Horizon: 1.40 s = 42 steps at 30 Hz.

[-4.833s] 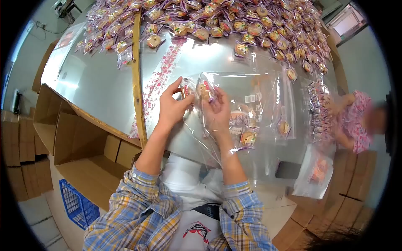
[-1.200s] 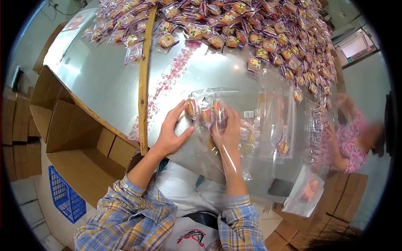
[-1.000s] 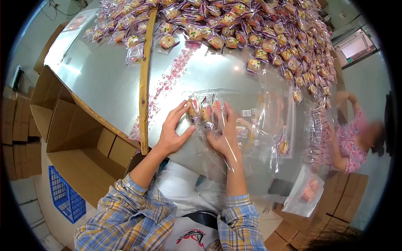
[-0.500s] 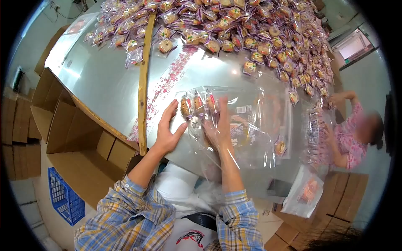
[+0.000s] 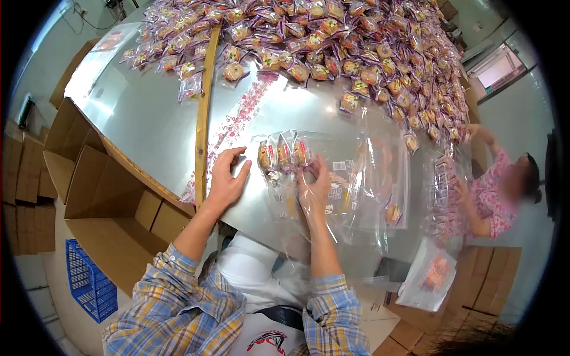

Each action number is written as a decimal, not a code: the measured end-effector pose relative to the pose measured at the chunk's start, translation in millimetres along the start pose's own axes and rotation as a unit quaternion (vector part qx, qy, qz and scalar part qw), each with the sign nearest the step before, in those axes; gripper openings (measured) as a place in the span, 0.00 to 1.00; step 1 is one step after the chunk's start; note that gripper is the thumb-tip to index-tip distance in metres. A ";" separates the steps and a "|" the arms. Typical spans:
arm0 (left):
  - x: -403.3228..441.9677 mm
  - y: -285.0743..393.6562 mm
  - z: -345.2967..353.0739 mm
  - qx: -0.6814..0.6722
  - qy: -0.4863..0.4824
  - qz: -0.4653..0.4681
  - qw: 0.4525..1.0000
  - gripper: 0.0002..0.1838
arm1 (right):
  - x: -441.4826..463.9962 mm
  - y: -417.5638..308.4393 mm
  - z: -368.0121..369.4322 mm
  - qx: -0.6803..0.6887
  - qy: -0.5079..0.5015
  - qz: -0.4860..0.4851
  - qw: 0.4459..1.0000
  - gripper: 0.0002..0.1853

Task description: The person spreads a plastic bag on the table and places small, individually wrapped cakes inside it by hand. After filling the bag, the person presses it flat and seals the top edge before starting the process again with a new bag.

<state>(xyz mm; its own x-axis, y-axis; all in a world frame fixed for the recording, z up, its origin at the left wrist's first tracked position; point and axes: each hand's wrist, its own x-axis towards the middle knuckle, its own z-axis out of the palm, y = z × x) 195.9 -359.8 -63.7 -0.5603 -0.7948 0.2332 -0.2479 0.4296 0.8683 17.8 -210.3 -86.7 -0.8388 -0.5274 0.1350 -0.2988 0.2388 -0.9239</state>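
Three wrapped pastries (image 5: 284, 152) stand side by side in the far left corner of a large clear plastic bag (image 5: 350, 148) lying on the metal table. My right hand (image 5: 314, 188) reaches inside the bag, its thumb and fingers curled at the lower end of the rightmost pastry; the film partly blurs the grip. My left hand (image 5: 228, 181) is just left of the bag, apart from it, thumb and fingers spread and holding nothing. Another wrapped pastry (image 5: 393, 213) lies to the right, by the bags' right edge.
A big heap of wrapped pastries (image 5: 368, 65) covers the far side. A wooden strip (image 5: 203, 130) divides the metal table (image 5: 142, 113). An open cardboard box (image 5: 110, 196) and a blue crate (image 5: 89, 285) are at left. A co-worker (image 5: 493, 190) handles a filled bag (image 5: 442, 190) at right.
My right hand has drawn back toward me and its fingers have curled at the right pastry. My left hand has moved slightly left, away from the bag. The three pastries remain in a row.
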 end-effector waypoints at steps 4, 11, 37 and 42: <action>4.0 3.3 4.5 -0.007 0.029 -0.016 0.999 0.18 | -36.8 -36.1 -34.5 -0.130 0.002 -0.040 0.991 0.31; 7.5 2.3 12.7 0.059 0.054 0.005 0.997 0.18 | -160.8 -2.6 -203.6 -0.203 0.064 -0.256 0.943 0.10; 43.4 1.6 33.7 -0.086 -0.023 -0.098 0.991 0.29 | 301.5 -28.3 -40.5 -0.314 -0.126 -0.129 0.932 0.35; 40.9 4.0 37.2 -0.007 0.012 0.029 0.999 0.23 | 335.7 -25.8 19.9 -0.266 -0.071 -0.342 0.898 0.34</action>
<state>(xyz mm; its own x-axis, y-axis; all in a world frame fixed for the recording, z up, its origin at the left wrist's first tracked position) 142.6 -374.7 -67.0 -0.5541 -0.7786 0.2944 -0.2041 0.4699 0.8588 -247.0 -409.8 -24.7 -0.3207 -0.7884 0.5250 -0.9294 0.1551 -0.3349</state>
